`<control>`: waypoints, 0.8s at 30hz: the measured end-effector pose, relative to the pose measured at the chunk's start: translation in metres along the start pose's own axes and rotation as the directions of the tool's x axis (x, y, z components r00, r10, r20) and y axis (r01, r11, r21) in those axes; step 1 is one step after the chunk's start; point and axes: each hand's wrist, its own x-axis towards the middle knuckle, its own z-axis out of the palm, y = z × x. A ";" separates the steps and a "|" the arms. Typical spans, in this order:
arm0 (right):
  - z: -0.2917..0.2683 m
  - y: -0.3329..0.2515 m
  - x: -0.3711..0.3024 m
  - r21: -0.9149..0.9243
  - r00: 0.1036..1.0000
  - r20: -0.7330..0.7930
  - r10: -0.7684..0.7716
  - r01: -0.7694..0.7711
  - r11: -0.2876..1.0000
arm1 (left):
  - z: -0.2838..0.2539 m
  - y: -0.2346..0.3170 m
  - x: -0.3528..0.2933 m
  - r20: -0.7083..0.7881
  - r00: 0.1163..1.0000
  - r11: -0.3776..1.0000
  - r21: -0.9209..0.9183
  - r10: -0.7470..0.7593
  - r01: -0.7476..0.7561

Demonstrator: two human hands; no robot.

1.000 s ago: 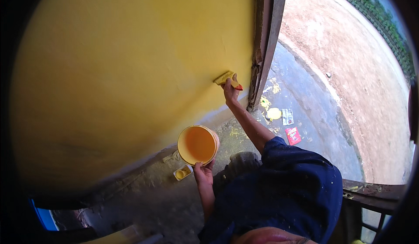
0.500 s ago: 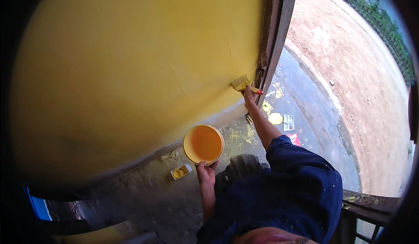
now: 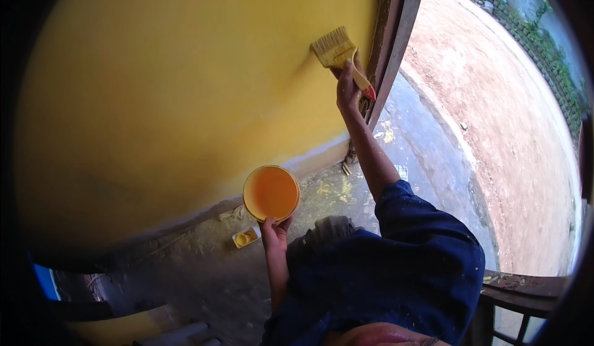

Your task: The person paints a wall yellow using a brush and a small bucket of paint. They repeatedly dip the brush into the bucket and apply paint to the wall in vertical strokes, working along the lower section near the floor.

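Note:
In my right hand point(image 3: 349, 86) is a wide paintbrush point(image 3: 335, 50), its bristles coated yellow and its handle ending in a red tip. The brush is at the yellow wall point(image 3: 204, 68), close to the dark wooden door frame point(image 3: 391, 43); whether the bristles touch the wall I cannot tell. Low in front of me, my left hand point(image 3: 275, 231) grips the near rim of a round paint bucket point(image 3: 271, 192). Its inside looks orange-yellow. The fingers of my left hand are partly hidden beneath the bucket.
A small white container point(image 3: 246, 238) with yellow paint stands on the grey floor point(image 3: 309, 200) by the wall's base. Yellow splashes mark the floor. Beyond the frame lie a concrete strip point(image 3: 427, 166) and reddish bare ground point(image 3: 495, 129). Wooden railing-like woodwork point(image 3: 526, 291) is at the lower right.
My right hand has lifted the paintbrush upward along the wall beside the frame. In the view, the bucket in my left hand has shifted slightly left and up.

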 end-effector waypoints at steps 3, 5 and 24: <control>-0.027 0.047 -0.117 -0.049 0.861 -0.293 0.416 -0.447 0.893 | 0.000 0.008 0.000 0.007 1.000 1.000 0.005 0.010 -0.011; -0.024 0.056 -0.141 -0.174 0.532 -0.579 0.617 -0.820 0.545 | 0.000 0.012 0.000 0.022 0.999 0.999 0.007 0.038 -0.038; 0.006 0.068 -0.161 -0.089 0.631 -0.427 0.648 -0.743 0.664 | 0.002 0.039 0.013 0.055 0.996 0.998 -0.011 0.068 -0.067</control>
